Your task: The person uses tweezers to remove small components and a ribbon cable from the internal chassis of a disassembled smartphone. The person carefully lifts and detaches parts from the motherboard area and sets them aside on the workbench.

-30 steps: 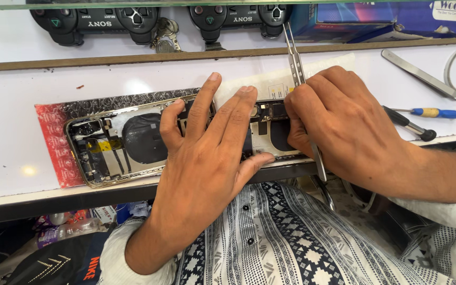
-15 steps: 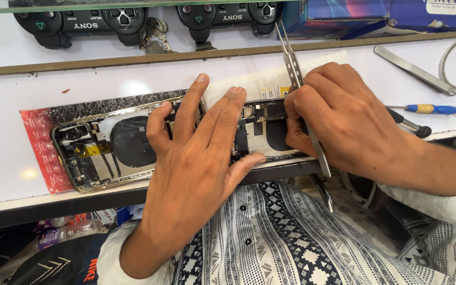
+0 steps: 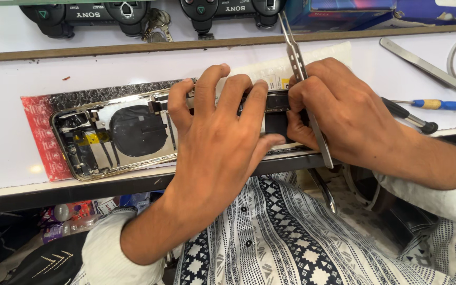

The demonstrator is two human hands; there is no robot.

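Observation:
An opened phone housing (image 3: 117, 134) with a gold frame lies on a red and silver mat (image 3: 40, 137) at the front of the white bench. A round black coil and small parts show inside it. My left hand (image 3: 220, 132) presses down on the housing's right half, fingers spread and bent. My right hand (image 3: 344, 116) grips metal tweezers (image 3: 296, 55) whose long body crosses my palm, and its fingertips touch the housing's right end. The right end of the housing is hidden under both hands.
Two black game controllers (image 3: 91, 16) and a bunch of keys (image 3: 157, 26) lie behind a wooden strip. A second pair of tweezers (image 3: 423, 66), a blue-handled screwdriver (image 3: 434, 104) and a black-handled tool (image 3: 412, 119) lie to the right. Blue boxes (image 3: 376, 10) stand at the back.
My left fingers have curled and lifted from flat to bent on the housing. My right hand has stayed at the right end with the tweezers.

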